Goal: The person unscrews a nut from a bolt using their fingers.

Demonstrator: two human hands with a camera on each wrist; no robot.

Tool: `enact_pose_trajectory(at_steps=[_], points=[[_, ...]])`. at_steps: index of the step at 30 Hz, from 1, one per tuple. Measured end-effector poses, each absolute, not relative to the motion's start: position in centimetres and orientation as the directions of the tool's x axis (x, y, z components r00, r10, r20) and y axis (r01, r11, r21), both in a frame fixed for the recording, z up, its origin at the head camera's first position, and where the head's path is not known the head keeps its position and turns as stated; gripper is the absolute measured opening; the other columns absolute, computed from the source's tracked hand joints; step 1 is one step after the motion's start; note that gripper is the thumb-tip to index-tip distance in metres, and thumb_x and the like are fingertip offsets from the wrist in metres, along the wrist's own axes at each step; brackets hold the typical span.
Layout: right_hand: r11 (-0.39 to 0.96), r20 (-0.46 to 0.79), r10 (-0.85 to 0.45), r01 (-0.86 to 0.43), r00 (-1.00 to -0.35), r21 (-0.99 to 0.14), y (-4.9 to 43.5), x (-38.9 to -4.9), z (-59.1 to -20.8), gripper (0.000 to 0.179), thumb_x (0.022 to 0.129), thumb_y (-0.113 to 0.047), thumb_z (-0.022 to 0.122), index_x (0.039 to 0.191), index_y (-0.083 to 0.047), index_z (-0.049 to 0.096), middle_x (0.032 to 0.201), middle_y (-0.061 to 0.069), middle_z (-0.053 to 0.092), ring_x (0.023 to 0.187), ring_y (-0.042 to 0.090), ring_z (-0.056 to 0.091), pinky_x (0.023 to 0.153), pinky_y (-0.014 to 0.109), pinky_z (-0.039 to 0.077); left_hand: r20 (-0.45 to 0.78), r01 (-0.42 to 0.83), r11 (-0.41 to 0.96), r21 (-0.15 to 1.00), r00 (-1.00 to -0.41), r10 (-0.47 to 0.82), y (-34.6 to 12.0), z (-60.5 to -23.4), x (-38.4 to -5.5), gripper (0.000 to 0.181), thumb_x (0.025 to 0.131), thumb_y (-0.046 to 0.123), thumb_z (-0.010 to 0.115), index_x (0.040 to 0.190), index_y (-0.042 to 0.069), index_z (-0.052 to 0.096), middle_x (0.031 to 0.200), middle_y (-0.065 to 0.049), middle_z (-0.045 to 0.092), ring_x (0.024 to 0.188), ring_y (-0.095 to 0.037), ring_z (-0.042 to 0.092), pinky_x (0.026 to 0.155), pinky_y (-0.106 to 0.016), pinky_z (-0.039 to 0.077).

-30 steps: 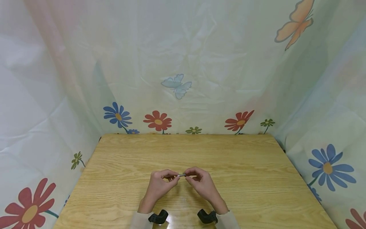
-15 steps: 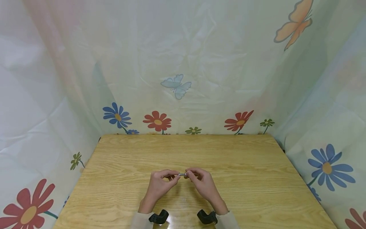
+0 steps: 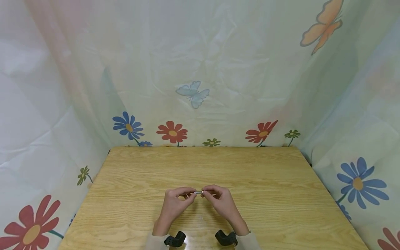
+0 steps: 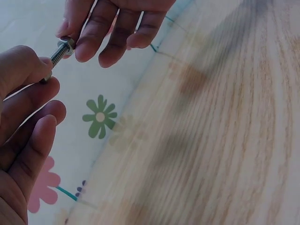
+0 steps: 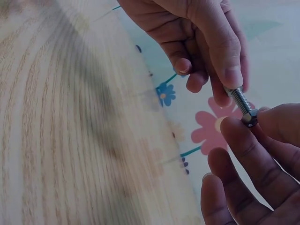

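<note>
A threaded metal bolt [image 4: 57, 56] is held in the air above the table, lying roughly level between both hands. My left hand [image 3: 175, 203] pinches one end of it between thumb and fingertips, which cover most of that end. At the other end sits a shiny hex nut [image 5: 250, 118]. Thumb and index finger of my right hand [image 3: 220, 202] pinch this nut, while its other fingers are loosely bent below. Bare thread shows between the two hands in both wrist views.
A wood-grain table [image 3: 200, 163] spreads beneath the hands. Pale curtains [image 3: 231, 69] printed with flowers and butterflies stand behind it and along both sides. Black wrist devices [image 3: 175, 239] sit at the cuffs.
The right thumb and fingertips have shifted back and forth against each other at the nut end. My left hand has stayed almost still, keeping its pinch on the bolt.
</note>
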State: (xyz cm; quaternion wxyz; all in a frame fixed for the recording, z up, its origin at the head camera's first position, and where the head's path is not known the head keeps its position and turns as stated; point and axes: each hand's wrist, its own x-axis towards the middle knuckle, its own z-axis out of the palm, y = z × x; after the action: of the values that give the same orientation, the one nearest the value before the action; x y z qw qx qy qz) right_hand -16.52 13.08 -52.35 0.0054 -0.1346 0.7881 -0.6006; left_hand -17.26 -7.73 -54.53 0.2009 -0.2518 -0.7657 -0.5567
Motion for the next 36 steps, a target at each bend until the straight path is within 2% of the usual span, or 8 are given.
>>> enact_pose_trajectory(at_steps=[7, 14, 20, 26, 30, 36], points=[[0.233, 0.143, -0.228, -0.196, -0.963, -0.953, 12.88, -16.36, -52.48, 0.023, 0.097, -0.017, 0.073, 0.113, 0.0, 0.073, 0.11, 0.012, 0.075, 0.099, 0.018, 0.071, 0.08, 0.024, 0.059, 0.568, 0.577, 0.201, 0.792, -0.816, 0.109, -7.46, -55.0, -16.93, 0.014, 0.084, -0.002, 0.082, 0.095, 0.006, 0.082, 0.083, -0.008, 0.079, 0.066, -0.014, 0.072, 0.058, -0.024, 0.058], [0.228, 0.183, -0.243, -0.24, -0.953, -0.944, 13.11, -16.45, -52.8, 0.02, 0.098, -0.014, 0.071, 0.115, -0.003, 0.073, 0.113, 0.014, 0.074, 0.104, 0.019, 0.069, 0.082, 0.027, 0.059, 0.433, 0.442, 0.161, 0.882, -0.897, 0.089, -7.4, -54.97, -16.6, 0.009, 0.088, 0.007, 0.082, 0.096, 0.008, 0.082, 0.088, -0.004, 0.08, 0.072, -0.008, 0.072, 0.065, -0.026, 0.06], [0.246, 0.19, -0.194, -0.235, -0.962, -0.94, 13.03, -16.55, -52.64, 0.024, 0.101, -0.02, 0.069, 0.121, -0.006, 0.072, 0.12, 0.014, 0.073, 0.111, 0.022, 0.068, 0.085, 0.027, 0.058, 0.407, 0.416, 0.143, 0.898, -0.909, 0.086, -7.41, -54.82, -16.73, 0.01, 0.09, 0.011, 0.081, 0.098, 0.005, 0.082, 0.088, -0.003, 0.08, 0.073, -0.008, 0.072, 0.067, -0.026, 0.06], [0.286, 0.123, -0.111, -0.15, -0.986, -0.946, 12.84, -16.57, -52.23, 0.025, 0.103, -0.029, 0.065, 0.109, -0.009, 0.077, 0.102, 0.007, 0.077, 0.1, 0.019, 0.072, 0.086, 0.027, 0.057, 0.449, 0.456, 0.144, 0.878, -0.89, 0.081, -7.28, -54.54, -16.77, 0.009, 0.089, 0.009, 0.081, 0.098, 0.008, 0.082, 0.089, -0.004, 0.08, 0.073, -0.01, 0.072, 0.065, -0.026, 0.06], [0.297, 0.107, -0.11, -0.136, -0.988, -0.945, 12.79, -16.69, -52.21, 0.024, 0.102, -0.03, 0.065, 0.098, -0.011, 0.079, 0.09, 0.004, 0.078, 0.094, 0.018, 0.073, 0.083, 0.028, 0.055, 0.495, 0.498, 0.16, 0.852, -0.867, 0.062, -7.12, -54.62, -16.78, 0.012, 0.086, 0.003, 0.082, 0.097, 0.005, 0.082, 0.088, -0.007, 0.08, 0.071, -0.012, 0.072, 0.062, -0.025, 0.059], [0.276, 0.083, -0.133, -0.118, -0.988, -0.954, 12.68, -16.82, -52.33, 0.023, 0.102, -0.024, 0.065, 0.101, -0.005, 0.079, 0.088, 0.008, 0.078, 0.092, 0.021, 0.072, 0.071, 0.024, 0.048, 0.54, 0.539, 0.18, 0.823, -0.84, 0.047, -7.0, -54.82, -16.89, 0.014, 0.083, -0.002, 0.083, 0.096, 0.004, 0.082, 0.086, -0.009, 0.08, 0.069, -0.017, 0.072, 0.061, -0.024, 0.058]])
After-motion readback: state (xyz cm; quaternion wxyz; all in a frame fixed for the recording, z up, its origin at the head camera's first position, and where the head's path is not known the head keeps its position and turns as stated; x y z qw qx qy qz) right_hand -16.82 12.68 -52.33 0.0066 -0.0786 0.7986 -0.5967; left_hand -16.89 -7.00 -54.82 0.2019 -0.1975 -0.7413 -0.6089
